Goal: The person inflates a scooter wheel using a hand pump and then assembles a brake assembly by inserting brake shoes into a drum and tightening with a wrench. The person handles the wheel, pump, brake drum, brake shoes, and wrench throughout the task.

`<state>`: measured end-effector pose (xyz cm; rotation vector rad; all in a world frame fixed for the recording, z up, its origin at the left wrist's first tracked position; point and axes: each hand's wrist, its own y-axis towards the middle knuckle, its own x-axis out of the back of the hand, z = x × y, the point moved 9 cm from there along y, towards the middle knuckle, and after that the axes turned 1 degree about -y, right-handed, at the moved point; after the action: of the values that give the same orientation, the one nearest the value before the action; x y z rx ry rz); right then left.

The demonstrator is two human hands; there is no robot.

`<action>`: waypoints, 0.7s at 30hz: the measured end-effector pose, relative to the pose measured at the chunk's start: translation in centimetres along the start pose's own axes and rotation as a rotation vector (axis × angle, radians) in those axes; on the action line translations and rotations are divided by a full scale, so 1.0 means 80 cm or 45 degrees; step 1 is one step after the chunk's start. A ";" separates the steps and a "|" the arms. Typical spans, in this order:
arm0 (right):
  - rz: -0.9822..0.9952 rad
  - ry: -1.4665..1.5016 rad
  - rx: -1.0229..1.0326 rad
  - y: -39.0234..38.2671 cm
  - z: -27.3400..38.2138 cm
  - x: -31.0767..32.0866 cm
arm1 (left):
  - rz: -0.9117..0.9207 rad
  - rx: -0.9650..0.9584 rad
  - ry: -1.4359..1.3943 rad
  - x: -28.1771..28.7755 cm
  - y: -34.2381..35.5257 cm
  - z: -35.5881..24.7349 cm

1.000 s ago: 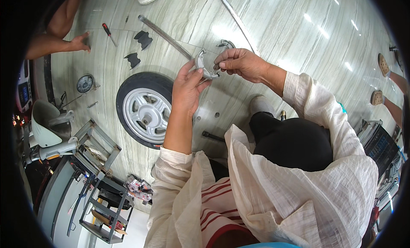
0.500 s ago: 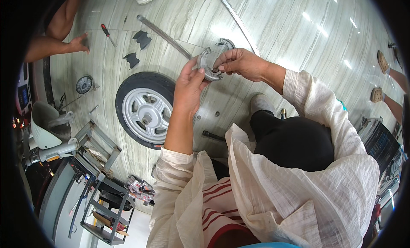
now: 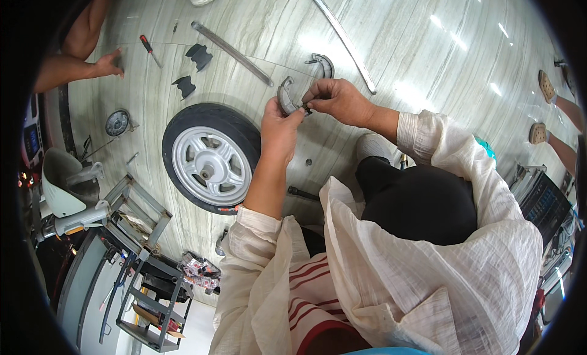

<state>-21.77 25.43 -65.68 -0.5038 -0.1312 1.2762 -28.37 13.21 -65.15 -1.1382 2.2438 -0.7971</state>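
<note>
A curved grey brake shoe (image 3: 284, 97) is gripped in my left hand (image 3: 280, 129), with the thumb pressed near its lower end. At that same end, the fingertips of my right hand (image 3: 343, 102) pinch a small dark piece (image 3: 306, 109), possibly a spring; the fingers mostly hide it. Just beyond my right hand, a second brake shoe (image 3: 328, 65) lies on the floor. To the left of my left forearm, a scooter wheel (image 3: 211, 165) with a black tyre and silver spokes lies flat.
Two long metal bars (image 3: 229, 49) (image 3: 345, 43), two black curved pieces (image 3: 199, 57) (image 3: 184, 86) and a red-handled screwdriver (image 3: 147, 45) lie on the tiles. Another person's hand (image 3: 109, 64) is at the far left. Left sits a metal rack (image 3: 147, 306); a dark-handled tool (image 3: 302, 193) lies near my knees.
My left hand has turned the brake shoe so it shows more edge-on, and the shoe sits slightly left. My right hand has shifted a little left and nearer, still pinching at the shoe's end.
</note>
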 end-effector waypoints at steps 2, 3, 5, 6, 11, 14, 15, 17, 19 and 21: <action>-0.113 -0.042 -0.083 -0.002 -0.006 0.015 | -0.016 -0.033 0.083 0.008 0.003 0.002; -0.173 -0.062 -0.125 -0.004 -0.008 0.024 | -0.035 -0.016 0.090 0.011 0.004 0.003; -0.538 -0.463 -0.179 -0.002 -0.008 0.070 | -0.075 0.016 0.102 0.019 0.005 0.005; -0.719 -0.665 -0.203 -0.001 -0.004 0.093 | -0.073 0.050 0.071 0.022 0.006 0.007; -0.579 -0.943 -0.167 0.033 -0.021 0.110 | -0.066 0.140 -0.044 0.024 0.006 0.008; -0.511 -0.951 -0.188 0.038 -0.015 0.101 | -0.096 0.216 -0.115 0.023 0.007 0.011; -0.508 -0.930 -0.200 0.038 -0.014 0.099 | -0.088 0.224 -0.135 0.022 0.007 0.010; -0.498 -0.930 -0.145 0.034 -0.006 0.090 | -0.071 0.239 -0.175 0.019 0.008 0.010; -0.454 -0.869 -0.106 0.032 -0.003 0.084 | -0.025 0.245 -0.209 0.020 0.011 0.013; -0.377 -0.749 -0.080 0.033 -0.005 0.079 | 0.008 0.276 -0.247 0.022 0.013 0.015</action>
<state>-22.04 31.74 -68.25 -0.1396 -0.7151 1.0974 -29.04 11.89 -67.01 -1.0568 1.9498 -0.8643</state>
